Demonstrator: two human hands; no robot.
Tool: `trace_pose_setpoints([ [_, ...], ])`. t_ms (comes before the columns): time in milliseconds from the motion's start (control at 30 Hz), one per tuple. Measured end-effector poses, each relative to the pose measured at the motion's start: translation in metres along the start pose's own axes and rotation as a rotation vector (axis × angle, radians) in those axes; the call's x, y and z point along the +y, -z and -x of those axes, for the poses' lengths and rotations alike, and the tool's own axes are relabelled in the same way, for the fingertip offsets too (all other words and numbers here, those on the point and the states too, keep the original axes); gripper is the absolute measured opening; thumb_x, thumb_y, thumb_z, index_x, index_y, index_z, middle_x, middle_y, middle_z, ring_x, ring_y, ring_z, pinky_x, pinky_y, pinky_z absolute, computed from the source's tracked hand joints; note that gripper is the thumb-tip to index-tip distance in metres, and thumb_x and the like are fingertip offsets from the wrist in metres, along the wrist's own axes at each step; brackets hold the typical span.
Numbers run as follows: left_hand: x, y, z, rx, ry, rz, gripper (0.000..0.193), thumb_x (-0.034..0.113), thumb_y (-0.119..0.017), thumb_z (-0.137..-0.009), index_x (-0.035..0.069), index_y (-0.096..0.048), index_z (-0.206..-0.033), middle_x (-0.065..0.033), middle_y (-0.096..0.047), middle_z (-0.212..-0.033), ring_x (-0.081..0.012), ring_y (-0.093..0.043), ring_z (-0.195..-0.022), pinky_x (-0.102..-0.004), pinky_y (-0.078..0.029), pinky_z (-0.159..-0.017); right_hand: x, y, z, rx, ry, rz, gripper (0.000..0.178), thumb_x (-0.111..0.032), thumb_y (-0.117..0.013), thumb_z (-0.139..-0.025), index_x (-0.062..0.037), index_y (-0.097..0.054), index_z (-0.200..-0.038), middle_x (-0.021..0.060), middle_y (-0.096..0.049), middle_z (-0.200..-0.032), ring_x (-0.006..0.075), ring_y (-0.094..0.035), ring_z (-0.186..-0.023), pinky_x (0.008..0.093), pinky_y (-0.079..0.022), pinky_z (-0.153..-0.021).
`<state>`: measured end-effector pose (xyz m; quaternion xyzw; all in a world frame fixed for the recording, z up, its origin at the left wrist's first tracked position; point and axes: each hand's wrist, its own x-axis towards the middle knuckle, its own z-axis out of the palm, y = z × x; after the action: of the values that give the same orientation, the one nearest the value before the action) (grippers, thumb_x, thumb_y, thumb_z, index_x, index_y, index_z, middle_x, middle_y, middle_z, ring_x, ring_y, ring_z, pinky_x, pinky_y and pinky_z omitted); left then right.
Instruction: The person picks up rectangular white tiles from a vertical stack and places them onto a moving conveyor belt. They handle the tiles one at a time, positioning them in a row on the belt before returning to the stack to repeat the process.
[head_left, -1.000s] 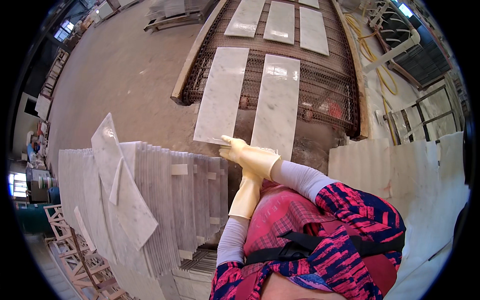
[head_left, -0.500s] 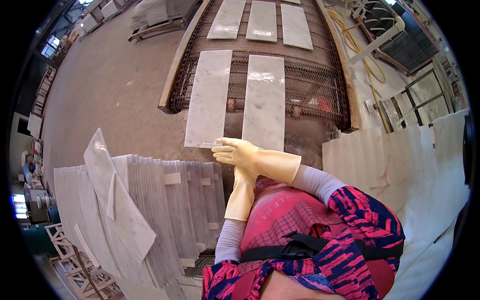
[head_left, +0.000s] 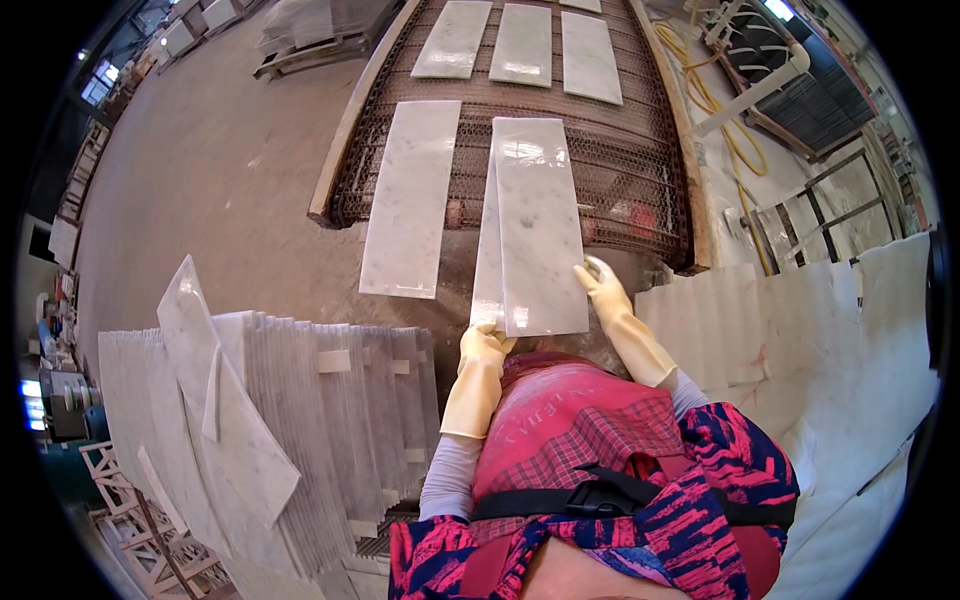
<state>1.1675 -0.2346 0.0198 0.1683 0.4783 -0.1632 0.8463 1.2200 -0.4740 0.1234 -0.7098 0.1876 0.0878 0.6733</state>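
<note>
Two long white-grey marble slabs overlap in front of me, their far ends on the mesh conveyor and their near ends jutting out past it. The upper marble slab lies slightly skewed over the lower marble slab, which shows only as a strip on the left. My left hand, in a cream rubber glove, is closed at the near left corner of the pair, fingers partly hidden. Beside the upper slab's right edge is my right hand, gloved alike, thumb at the edge and fingers apart.
Another marble slab overhangs the conveyor at left; several more lie farther up it. At my left stands a tight row of upright slabs, with a slab leaning across. Pale sheeting covers the right side; a yellow hose lies beyond.
My hands were crossed near the slabs' ends; now they are apart, the right out to the right. One slab at the right now shows as two, the upper shifted toward me and rightward.
</note>
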Motion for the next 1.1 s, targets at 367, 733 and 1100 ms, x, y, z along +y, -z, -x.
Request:
trace_pose_setpoints([
  [367, -0.012, 0.003, -0.003, -0.3, 0.047, -0.018, 0.049, 0.036, -0.054, -0.102, 0.007, -0.053, -0.141, -0.0164, -0.059, -0.141, -0.0348, -0.053, -0.133, -0.0537, -0.039, -0.114, 0.013, 0.019, -0.012, -0.386, -0.469, -0.475, 0.045, -0.031, -0.067, -0.1, -0.0017, -0.061, -0.134, 0.0127, -0.071, -0.123, 0.0254, -0.071, -0.106, 0.0418, -0.058, -0.093],
  [733, -0.037, -0.014, -0.001, -0.141, -0.508, -0.82, 0.041, 0.027, -0.07, -0.098, 0.004, -0.064, -0.13, -0.0079, -0.069, -0.116, -0.0271, -0.068, -0.094, -0.0377, -0.056, -0.08, 0.017, 0.051, 0.019, -0.31, -0.484, -0.59, 0.041, -0.029, -0.06, -0.103, -0.0057, -0.061, -0.136, 0.0108, -0.07, -0.126, 0.0276, -0.068, -0.111, 0.0447, -0.054, -0.098],
  [1100, -0.042, -0.003, -0.044, -0.118, -0.413, -0.269, 0.057, -0.013, -0.059, -0.091, 0.012, -0.062, -0.142, -0.0079, -0.065, -0.134, -0.02, -0.064, -0.114, -0.0327, -0.053, -0.095, 0.008, 0.082, 0.026, -0.285, -0.366, -0.66, 0.046, -0.024, -0.063, -0.101, -0.004, -0.056, -0.141, 0.0127, -0.067, -0.13, 0.0288, -0.067, -0.114, 0.0466, -0.053, -0.101],
])
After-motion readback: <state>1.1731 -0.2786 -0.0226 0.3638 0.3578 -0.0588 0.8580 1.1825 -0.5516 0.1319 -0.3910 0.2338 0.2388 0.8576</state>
